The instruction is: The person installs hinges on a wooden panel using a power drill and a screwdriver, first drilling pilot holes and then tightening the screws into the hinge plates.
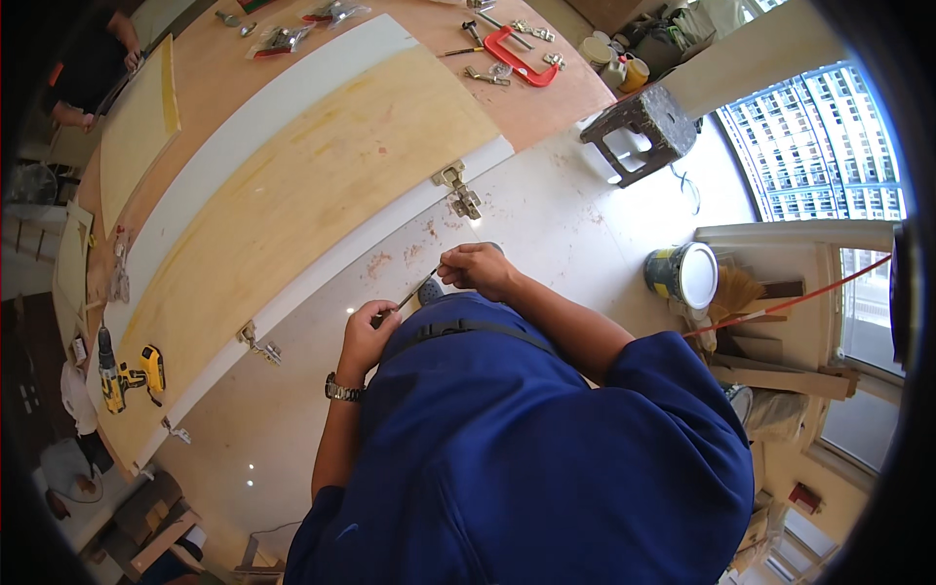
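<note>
In front of my waist, a thin dark rod-like tool slants between my two hands. My left hand grips its lower end, and a metal watch circles that wrist. The fingers of my right hand pinch the upper end; I cannot make out what kind of tool it is. Beyond my hands lies a long panel with a yellowish face and white edges. Metal hinges stick out from its near edge: one at the right, another at the middle, one farther left.
A yellow-and-black cordless drill rests at the panel's left end. On the workbench lie a red clamp and loose hardware. To the right are a dark stool and a lidded bucket. Another person stands at the far left.
</note>
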Demonstrator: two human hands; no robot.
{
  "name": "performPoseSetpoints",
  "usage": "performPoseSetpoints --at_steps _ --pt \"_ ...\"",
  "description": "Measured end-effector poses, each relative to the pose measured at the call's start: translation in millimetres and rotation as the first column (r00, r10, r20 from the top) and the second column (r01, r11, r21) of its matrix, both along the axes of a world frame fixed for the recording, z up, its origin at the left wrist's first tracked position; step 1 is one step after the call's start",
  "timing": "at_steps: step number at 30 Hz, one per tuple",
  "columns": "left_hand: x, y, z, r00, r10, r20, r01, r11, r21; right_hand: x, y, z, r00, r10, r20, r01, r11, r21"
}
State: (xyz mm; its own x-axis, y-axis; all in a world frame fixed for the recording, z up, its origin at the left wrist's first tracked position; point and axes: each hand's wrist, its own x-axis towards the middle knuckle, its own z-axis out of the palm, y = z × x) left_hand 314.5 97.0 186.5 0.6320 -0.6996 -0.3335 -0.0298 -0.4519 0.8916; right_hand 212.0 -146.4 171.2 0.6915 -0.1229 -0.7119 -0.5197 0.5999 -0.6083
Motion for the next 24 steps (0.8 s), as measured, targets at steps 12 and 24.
performPoseSetpoints --at_steps 12,24 --pt "-5 -19 18 0.98 0.051 -0.195 -0.025 0.99 0.138 1 -48 -56 0.9 -0.436 -0.017 0.421 0.879 -0.224" --pt "-33 -40 22 0.821 0.34 -0.459 -0.39 0.921 -0.015 0 -94 -33 0.998 -0.045 -0.049 0.023 0.92 -0.39"
